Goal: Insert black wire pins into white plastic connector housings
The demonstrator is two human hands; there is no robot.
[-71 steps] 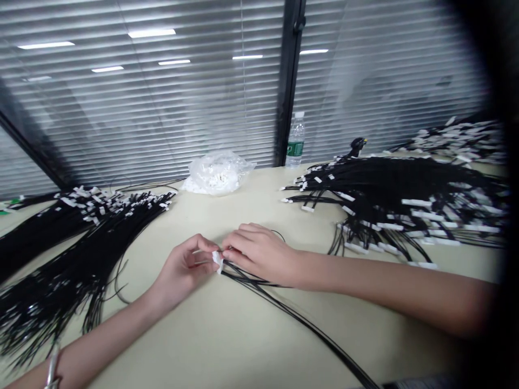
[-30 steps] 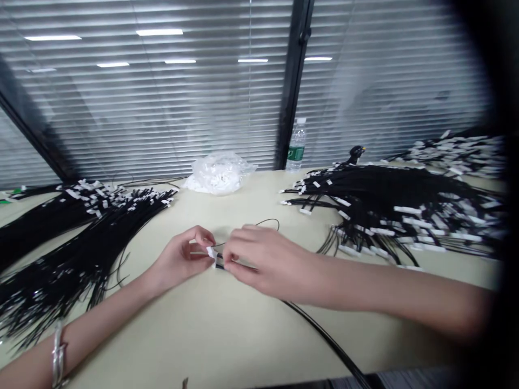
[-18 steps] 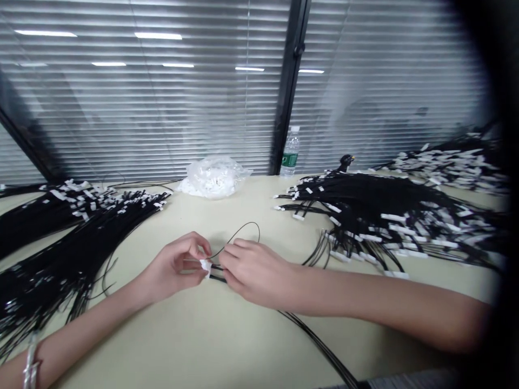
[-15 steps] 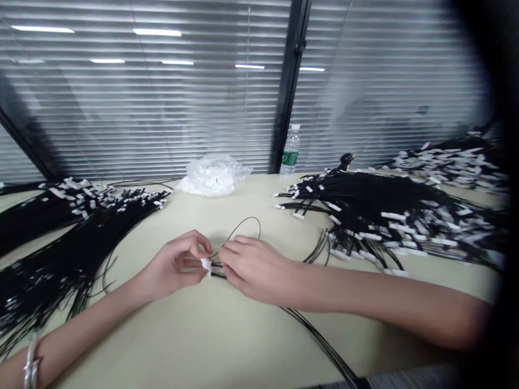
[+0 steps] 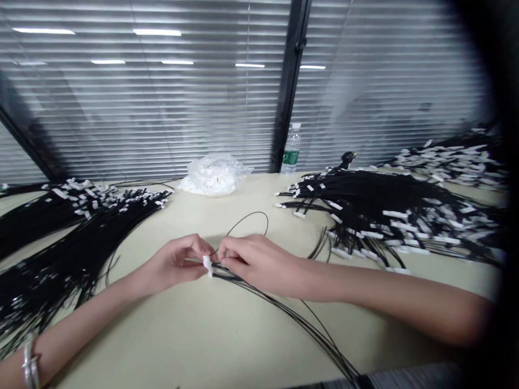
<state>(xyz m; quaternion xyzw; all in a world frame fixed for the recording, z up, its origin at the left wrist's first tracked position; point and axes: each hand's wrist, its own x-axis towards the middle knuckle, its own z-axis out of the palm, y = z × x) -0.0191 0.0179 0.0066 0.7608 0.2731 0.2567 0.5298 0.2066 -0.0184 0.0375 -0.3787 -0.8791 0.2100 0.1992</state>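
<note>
While pinching white connector (image 5: 208, 266) between thumb and finger of left hand (image 5: 175, 261), gripping thin black wire (image 5: 254, 212) beside it with right hand (image 5: 265, 266). Now showing more thick wires (image 5: 332, 354) than before.

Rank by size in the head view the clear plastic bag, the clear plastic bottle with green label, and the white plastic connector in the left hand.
Largest: clear plastic bag
Next: clear plastic bottle
Smallest: white plastic connector

Connector (image 5: 208, 266) partly hidden by left hand (image 5: 178, 263), left pile (image 5: 95, 237) cut off at edge, contents of bag (image 5: 217, 175) unclear
</note>
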